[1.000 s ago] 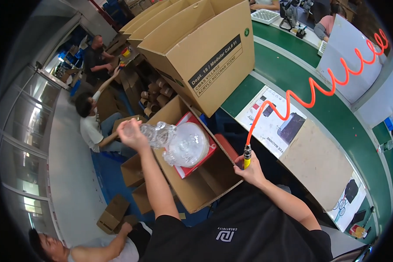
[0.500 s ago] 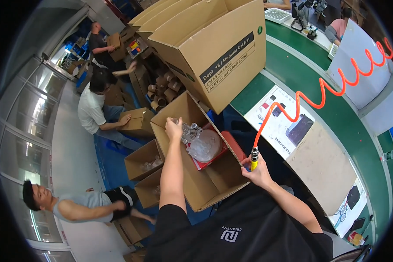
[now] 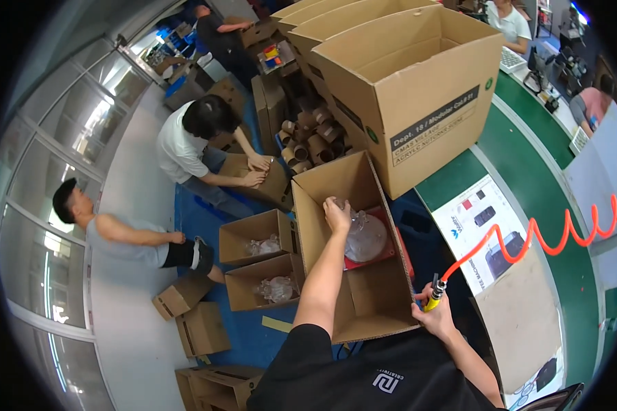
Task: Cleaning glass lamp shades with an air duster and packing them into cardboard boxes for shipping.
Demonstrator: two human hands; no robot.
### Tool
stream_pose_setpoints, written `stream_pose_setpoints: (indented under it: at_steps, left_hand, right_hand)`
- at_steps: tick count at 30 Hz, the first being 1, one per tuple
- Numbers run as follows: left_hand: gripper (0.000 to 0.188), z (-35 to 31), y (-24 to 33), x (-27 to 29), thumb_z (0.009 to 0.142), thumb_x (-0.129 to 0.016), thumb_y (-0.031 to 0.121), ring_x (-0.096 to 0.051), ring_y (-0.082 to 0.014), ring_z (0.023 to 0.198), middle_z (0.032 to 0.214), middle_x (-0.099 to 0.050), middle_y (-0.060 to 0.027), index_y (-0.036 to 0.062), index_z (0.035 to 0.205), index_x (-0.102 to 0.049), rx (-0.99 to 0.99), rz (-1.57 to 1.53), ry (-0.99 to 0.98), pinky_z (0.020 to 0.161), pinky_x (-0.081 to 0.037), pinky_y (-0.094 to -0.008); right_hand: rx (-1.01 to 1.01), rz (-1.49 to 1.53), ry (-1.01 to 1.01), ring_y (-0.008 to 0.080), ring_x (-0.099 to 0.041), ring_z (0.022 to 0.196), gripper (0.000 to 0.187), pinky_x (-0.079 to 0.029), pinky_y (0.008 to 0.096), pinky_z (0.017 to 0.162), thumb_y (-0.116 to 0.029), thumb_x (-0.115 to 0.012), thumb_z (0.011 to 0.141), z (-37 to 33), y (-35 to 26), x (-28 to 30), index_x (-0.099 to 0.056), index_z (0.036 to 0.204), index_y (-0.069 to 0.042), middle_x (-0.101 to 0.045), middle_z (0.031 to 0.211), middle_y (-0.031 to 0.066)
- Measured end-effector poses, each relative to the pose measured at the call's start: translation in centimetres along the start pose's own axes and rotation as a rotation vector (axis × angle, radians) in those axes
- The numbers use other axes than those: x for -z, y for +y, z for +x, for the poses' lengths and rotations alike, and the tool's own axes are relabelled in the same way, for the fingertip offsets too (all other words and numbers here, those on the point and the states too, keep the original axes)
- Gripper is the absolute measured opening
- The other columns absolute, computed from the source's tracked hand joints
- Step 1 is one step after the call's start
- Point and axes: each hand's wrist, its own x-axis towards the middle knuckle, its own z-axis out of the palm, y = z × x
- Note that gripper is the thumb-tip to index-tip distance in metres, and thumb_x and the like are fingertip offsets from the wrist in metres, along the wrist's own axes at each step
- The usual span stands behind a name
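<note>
An open cardboard box [image 3: 332, 179] stands upright in front of me. Inside it, a clear plastic ornament with a round, disc-like base [image 3: 367, 238] rests over a red piece [image 3: 353, 264]. My left hand [image 3: 337, 215] reaches into the box, its fingers closed around the ornament's narrower end. At the box's near right edge, my right hand [image 3: 434, 315] grips a yellow-and-metal air blow gun [image 3: 434, 299], and its fingers lie against the cardboard rim. An orange coiled hose [image 3: 500, 248] runs from the gun toward the right.
Two smaller open boxes [image 3: 253, 222] with clear ornaments stand on the left. Large nested cartons [image 3: 432, 103] rise beyond my box, near cardboard tubes [image 3: 315, 140]. A green bench [image 3: 528, 164] curves along the right. A person in white [image 3: 185, 147] and another in grey [image 3: 120, 233] are at left.
My view has shifted, moving the scene rightward in the picture. Both hands keep their holds. The person in white now has both hands on a box; the person in grey appears in a changed pose.
</note>
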Motion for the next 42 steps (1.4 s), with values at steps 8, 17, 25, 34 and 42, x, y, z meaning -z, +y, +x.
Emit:
stream_pose_setpoints:
  at_steps: [8, 17, 25, 34, 42]
  left_hand:
    - [0.049, -1.1, -0.2, -2.6, 0.074, -0.074, 0.022, -0.055, -0.0447, 0.103, 0.114, -0.050, -0.0223, 0.0081, 0.112, -0.046, -0.004, 0.078, -0.097, 0.084, -0.048, -0.0509]
    - [0.055, -0.4, 0.0, 0.5, 0.068, -0.075, 0.008, -0.057, -0.0470, 0.100, 0.118, -0.049, -0.0237, 0.0092, 0.115, -0.046, -0.125, 0.259, -0.353, 0.087, -0.048, -0.0511]
    - [0.049, -4.7, 2.0, 1.3, 0.068, -0.069, 0.001, -0.056, -0.0428, 0.100, 0.112, -0.049, -0.0157, 0.0097, 0.112, -0.048, -0.183, 0.149, -0.244, 0.085, -0.048, -0.0497]
    - [0.060, -0.5, -0.6, -0.5, 0.069, -0.077, 0.018, -0.056, -0.0441, 0.104, 0.123, -0.044, -0.0210, 0.0130, 0.117, -0.040, -0.105, 0.360, -0.392, 0.084, -0.050, -0.0506]
    - [0.078, -0.2, 1.3, 1.8, 0.070, -0.077, 0.033, -0.054, -0.0410, 0.112, 0.136, -0.033, -0.0213, 0.0147, 0.132, -0.033, -0.027, 0.621, -0.464, 0.091, -0.046, -0.0501]
  right_hand:
    - [-0.027, -0.051, -0.058, 0.0147, -0.050, 0.069, 0.023, -0.046, 0.0290, 0.063, -0.004, -0.076, 0.066, 1.2, -0.6, 0.3, -0.059, 0.081, -0.002, -0.048, 0.087, 0.0058]
    - [0.016, -0.038, -0.060, 0.0166, -0.051, 0.067, 0.025, -0.044, 0.0289, 0.062, -0.006, -0.076, 0.067, 1.8, -1.3, 0.6, -0.055, 0.081, -0.002, -0.049, 0.086, 0.0062]
    - [-0.030, -0.020, -0.045, 0.0254, -0.052, 0.080, 0.025, -0.046, 0.0340, 0.072, -0.008, -0.075, 0.068, 1.0, 0.2, 0.8, -0.055, 0.081, -0.002, -0.046, 0.091, 0.0108]
    - [0.025, -0.067, -0.015, 0.0284, -0.053, 0.084, 0.027, -0.046, 0.0363, 0.075, -0.011, -0.076, 0.068, 1.2, 0.0, 0.5, -0.055, 0.083, -0.001, -0.046, 0.094, 0.0127]
    - [0.002, 0.033, 0.099, 0.0126, -0.049, 0.065, 0.029, -0.042, 0.0270, 0.059, -0.017, -0.082, 0.064, 0.1, -0.7, 0.9, -0.060, 0.078, -0.003, -0.049, 0.074, 0.0029]
